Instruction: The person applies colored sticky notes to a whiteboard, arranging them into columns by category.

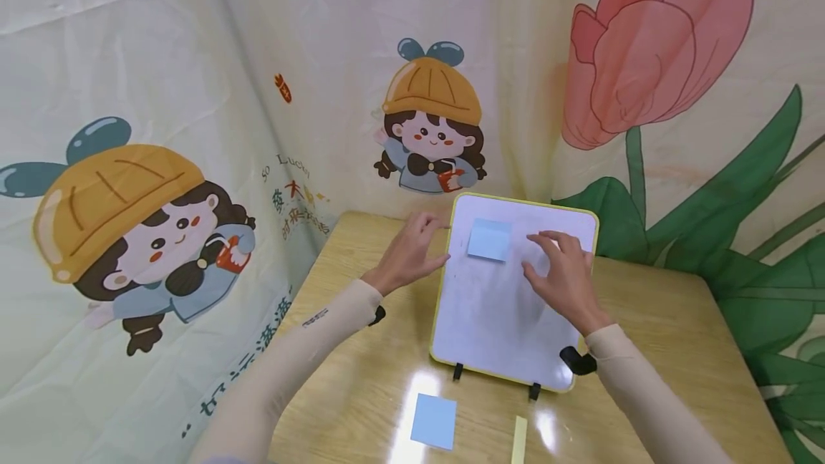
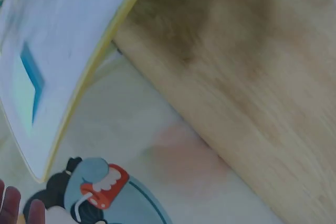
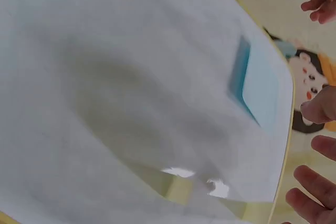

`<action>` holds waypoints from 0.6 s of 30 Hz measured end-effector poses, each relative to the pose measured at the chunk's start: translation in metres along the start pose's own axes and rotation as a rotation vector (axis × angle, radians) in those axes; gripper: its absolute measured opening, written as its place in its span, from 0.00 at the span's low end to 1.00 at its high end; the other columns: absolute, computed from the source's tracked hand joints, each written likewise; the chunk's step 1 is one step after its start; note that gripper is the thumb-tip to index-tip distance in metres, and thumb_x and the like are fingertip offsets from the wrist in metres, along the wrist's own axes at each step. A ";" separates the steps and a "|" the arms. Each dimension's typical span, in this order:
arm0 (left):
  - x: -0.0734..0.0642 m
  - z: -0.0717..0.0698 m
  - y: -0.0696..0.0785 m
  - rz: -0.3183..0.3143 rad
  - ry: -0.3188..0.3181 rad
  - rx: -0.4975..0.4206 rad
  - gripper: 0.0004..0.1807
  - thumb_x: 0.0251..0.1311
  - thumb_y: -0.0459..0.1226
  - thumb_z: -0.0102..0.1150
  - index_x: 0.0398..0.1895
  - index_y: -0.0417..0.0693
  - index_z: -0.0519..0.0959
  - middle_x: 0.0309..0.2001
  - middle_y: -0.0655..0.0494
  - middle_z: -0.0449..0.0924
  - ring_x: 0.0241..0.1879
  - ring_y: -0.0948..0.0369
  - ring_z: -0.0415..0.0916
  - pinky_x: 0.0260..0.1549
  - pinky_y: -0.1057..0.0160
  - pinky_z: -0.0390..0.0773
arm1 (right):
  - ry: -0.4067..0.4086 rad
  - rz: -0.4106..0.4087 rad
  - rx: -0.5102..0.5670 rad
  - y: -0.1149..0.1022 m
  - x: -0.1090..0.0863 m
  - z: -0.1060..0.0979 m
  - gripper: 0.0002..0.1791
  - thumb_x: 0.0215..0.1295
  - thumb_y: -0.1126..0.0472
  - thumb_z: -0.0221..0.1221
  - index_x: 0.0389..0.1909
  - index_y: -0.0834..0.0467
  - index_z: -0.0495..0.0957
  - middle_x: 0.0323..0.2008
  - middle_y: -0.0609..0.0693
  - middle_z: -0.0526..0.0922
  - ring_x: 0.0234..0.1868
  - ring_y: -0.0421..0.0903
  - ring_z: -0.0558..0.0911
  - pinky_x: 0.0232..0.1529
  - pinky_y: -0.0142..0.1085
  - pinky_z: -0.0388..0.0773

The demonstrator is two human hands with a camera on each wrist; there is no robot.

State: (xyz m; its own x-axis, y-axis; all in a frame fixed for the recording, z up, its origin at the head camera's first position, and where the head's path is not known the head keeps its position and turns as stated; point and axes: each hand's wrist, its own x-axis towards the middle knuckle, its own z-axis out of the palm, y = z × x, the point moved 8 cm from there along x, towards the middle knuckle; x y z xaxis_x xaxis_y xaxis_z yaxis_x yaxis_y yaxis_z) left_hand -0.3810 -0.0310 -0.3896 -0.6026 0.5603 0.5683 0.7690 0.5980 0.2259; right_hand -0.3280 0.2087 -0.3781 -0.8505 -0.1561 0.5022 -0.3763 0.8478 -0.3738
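Observation:
A whiteboard (image 1: 496, 321) with a yellow rim stands tilted on the table. Stuck to its upper left is a blue sticky note (image 1: 490, 238), whose lower edge lifts off the surface in the right wrist view. Beside the board's left edge is my left hand (image 1: 407, 253), its thumb and fingers apart with nothing between them. My right hand (image 1: 567, 279) hovers before the board, to the right of the note, fingers loosely bent and holding nothing. The left wrist view catches just some fingertips (image 2: 35, 212) at its lower left corner.
On the wooden table (image 1: 361, 349) in front of the board lie another blue sticky note (image 1: 434, 421) and a pale yellow strip (image 1: 519, 441). Black feet (image 1: 457, 371) hold the board's lower edge. A printed curtain (image 1: 322, 56) hangs behind and to the sides.

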 end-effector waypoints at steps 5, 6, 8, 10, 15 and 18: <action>-0.038 0.002 0.032 0.105 -0.014 -0.012 0.29 0.50 0.44 0.72 0.54 0.42 0.76 0.51 0.51 0.73 0.51 0.56 0.70 0.51 0.62 0.72 | 0.021 -0.099 0.006 -0.022 -0.045 0.002 0.25 0.51 0.61 0.70 0.52 0.60 0.80 0.53 0.58 0.77 0.54 0.58 0.72 0.39 0.51 0.60; -0.046 0.004 0.038 0.121 -0.016 -0.020 0.29 0.50 0.45 0.73 0.53 0.43 0.76 0.51 0.51 0.73 0.51 0.56 0.70 0.52 0.62 0.73 | 0.023 -0.115 0.013 -0.026 -0.054 0.004 0.25 0.51 0.60 0.70 0.52 0.60 0.80 0.53 0.58 0.77 0.54 0.57 0.72 0.39 0.50 0.60; -0.061 0.008 0.051 0.157 -0.025 -0.041 0.28 0.50 0.45 0.72 0.52 0.44 0.76 0.51 0.52 0.73 0.51 0.58 0.71 0.51 0.62 0.73 | 0.021 -0.150 0.028 -0.035 -0.071 0.010 0.25 0.51 0.60 0.69 0.53 0.59 0.80 0.52 0.57 0.78 0.53 0.56 0.74 0.39 0.50 0.62; -0.079 0.014 0.062 0.194 -0.038 -0.061 0.26 0.49 0.46 0.73 0.50 0.46 0.77 0.50 0.54 0.73 0.50 0.59 0.72 0.50 0.64 0.74 | 0.010 -0.171 0.047 -0.044 -0.089 0.019 0.24 0.52 0.60 0.69 0.53 0.58 0.80 0.52 0.56 0.79 0.53 0.55 0.75 0.40 0.50 0.65; -0.134 0.047 0.082 0.233 -0.173 -0.123 0.26 0.48 0.51 0.73 0.46 0.47 0.79 0.49 0.56 0.75 0.48 0.63 0.73 0.47 0.68 0.74 | -0.030 -0.197 0.106 -0.060 -0.134 0.049 0.25 0.48 0.62 0.71 0.51 0.56 0.81 0.51 0.53 0.80 0.51 0.51 0.77 0.40 0.51 0.72; -0.169 0.076 0.089 0.234 -0.312 -0.124 0.31 0.47 0.58 0.71 0.48 0.49 0.80 0.53 0.54 0.75 0.50 0.62 0.74 0.47 0.67 0.75 | -0.058 -0.232 0.125 -0.069 -0.159 0.071 0.25 0.44 0.63 0.73 0.49 0.57 0.82 0.49 0.53 0.80 0.49 0.50 0.78 0.41 0.49 0.76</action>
State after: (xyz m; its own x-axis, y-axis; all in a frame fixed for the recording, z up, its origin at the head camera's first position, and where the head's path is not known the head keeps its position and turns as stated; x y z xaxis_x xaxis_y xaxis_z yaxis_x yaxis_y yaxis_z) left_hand -0.2267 -0.0290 -0.5257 -0.4291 0.8315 0.3528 0.9016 0.3704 0.2234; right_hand -0.1934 0.1390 -0.4877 -0.7547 -0.3709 0.5412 -0.6029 0.7173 -0.3492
